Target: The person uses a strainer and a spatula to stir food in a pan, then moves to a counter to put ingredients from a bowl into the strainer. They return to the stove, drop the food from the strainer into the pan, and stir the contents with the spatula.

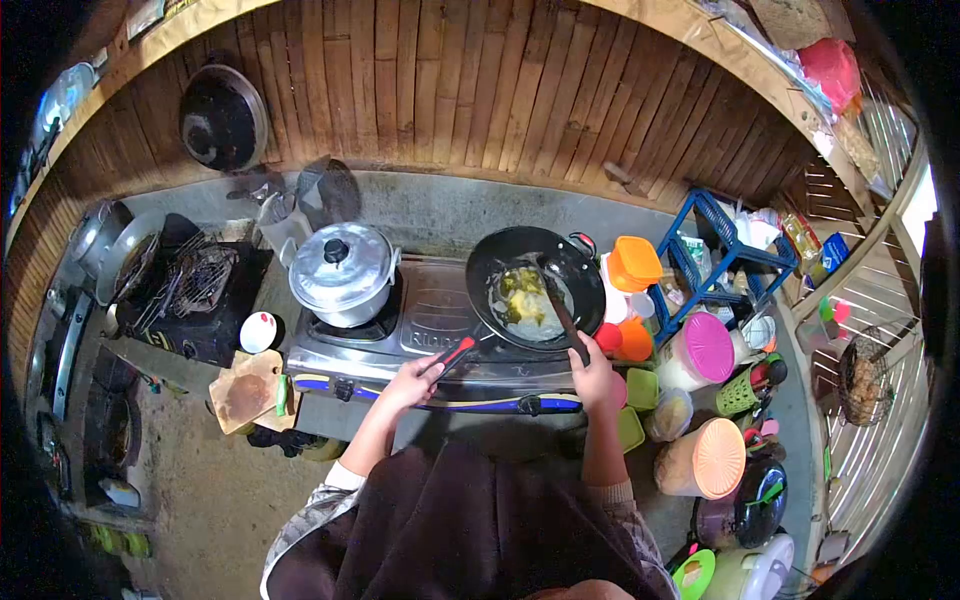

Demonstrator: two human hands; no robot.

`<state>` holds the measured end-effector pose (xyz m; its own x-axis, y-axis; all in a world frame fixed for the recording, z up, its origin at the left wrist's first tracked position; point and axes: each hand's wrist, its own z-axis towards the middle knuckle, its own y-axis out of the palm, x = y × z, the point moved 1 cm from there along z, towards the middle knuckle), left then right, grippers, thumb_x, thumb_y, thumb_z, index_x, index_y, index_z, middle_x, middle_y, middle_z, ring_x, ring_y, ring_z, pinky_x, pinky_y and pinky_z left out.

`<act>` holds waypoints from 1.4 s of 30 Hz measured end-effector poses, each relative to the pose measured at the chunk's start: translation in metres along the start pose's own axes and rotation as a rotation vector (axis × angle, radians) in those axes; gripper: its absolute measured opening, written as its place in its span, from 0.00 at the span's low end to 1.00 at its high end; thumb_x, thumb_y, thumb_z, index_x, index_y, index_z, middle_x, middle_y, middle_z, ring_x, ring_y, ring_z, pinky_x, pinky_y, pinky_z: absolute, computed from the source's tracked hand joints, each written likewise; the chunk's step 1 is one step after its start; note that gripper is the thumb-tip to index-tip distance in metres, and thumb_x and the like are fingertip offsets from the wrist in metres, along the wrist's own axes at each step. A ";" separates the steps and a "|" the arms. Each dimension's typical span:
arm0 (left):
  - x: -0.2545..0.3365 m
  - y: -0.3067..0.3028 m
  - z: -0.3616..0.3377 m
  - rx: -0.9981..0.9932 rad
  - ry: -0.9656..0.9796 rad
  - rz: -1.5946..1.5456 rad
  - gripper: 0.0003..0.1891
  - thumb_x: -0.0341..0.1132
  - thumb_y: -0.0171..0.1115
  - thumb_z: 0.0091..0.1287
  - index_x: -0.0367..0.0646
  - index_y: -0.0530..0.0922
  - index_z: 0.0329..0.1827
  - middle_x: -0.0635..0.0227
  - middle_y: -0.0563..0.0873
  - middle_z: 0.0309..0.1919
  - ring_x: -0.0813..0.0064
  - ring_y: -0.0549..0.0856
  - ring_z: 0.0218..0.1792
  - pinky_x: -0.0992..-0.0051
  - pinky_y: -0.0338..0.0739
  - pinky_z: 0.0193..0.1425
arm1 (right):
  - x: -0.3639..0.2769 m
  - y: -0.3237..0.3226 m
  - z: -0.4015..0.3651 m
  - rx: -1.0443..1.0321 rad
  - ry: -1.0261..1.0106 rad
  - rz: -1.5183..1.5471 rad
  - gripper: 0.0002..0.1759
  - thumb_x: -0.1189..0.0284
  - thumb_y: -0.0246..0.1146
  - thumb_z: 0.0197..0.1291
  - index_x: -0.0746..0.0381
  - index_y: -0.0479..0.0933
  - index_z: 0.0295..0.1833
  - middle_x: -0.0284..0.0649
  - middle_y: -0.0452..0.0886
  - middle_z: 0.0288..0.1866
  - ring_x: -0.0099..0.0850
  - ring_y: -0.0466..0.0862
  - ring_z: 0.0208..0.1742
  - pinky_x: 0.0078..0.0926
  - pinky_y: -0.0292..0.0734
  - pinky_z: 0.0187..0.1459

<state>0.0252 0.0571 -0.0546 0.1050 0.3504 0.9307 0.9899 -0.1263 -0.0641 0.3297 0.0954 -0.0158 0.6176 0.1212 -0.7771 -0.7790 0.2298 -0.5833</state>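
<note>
A black wok (492, 258) sits on the right side of the gas stove (433, 318). Yellow and green food (524, 296) lies in a pale liquid at its bottom. My left hand (408, 386) is closed around the wok's red and black handle (456, 354). In my right hand (595, 378) is a dark spatula (566, 320), gripped by its handle and slanting into the wok. Its tip is hard to make out among the food.
On the left burner stands a lidded silver pot (342, 275). A cutting board (245, 392) with a green-handled knife (282, 394) lies left of the stove. Plastic containers, including one with a pink lid (707, 348), and a blue rack (722, 232) crowd the right side.
</note>
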 end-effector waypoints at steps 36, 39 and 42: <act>0.001 -0.009 0.005 -0.007 -0.011 0.023 0.19 0.39 0.52 0.64 0.51 0.69 0.58 0.78 0.68 0.15 0.87 0.66 0.14 0.84 0.60 0.17 | -0.038 -0.123 -0.089 0.034 0.128 -0.137 0.16 0.71 0.56 0.56 0.67 0.74 0.49 0.42 0.80 0.34 0.24 0.76 0.35 0.19 0.70 0.39; -0.003 -0.012 0.010 -0.017 -0.035 0.004 0.19 0.39 0.52 0.64 0.50 0.69 0.58 0.78 0.69 0.15 0.87 0.66 0.14 0.84 0.61 0.17 | -0.029 -0.105 -0.081 -0.039 0.170 -0.090 0.16 0.70 0.56 0.57 0.66 0.73 0.50 0.43 0.80 0.34 0.26 0.76 0.36 0.22 0.70 0.40; -0.005 -0.013 0.013 -0.037 -0.021 0.025 0.18 0.40 0.50 0.65 0.54 0.68 0.59 0.79 0.69 0.16 0.89 0.63 0.13 0.86 0.57 0.15 | -0.033 -0.083 -0.075 -0.003 0.110 -0.073 0.14 0.70 0.55 0.57 0.67 0.75 0.46 0.40 0.77 0.27 0.26 0.75 0.30 0.22 0.70 0.36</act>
<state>0.0126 0.0692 -0.0626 0.1324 0.3658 0.9212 0.9827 -0.1696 -0.0739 0.3656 -0.0002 0.0406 0.6570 -0.0026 -0.7539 -0.7331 0.2314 -0.6396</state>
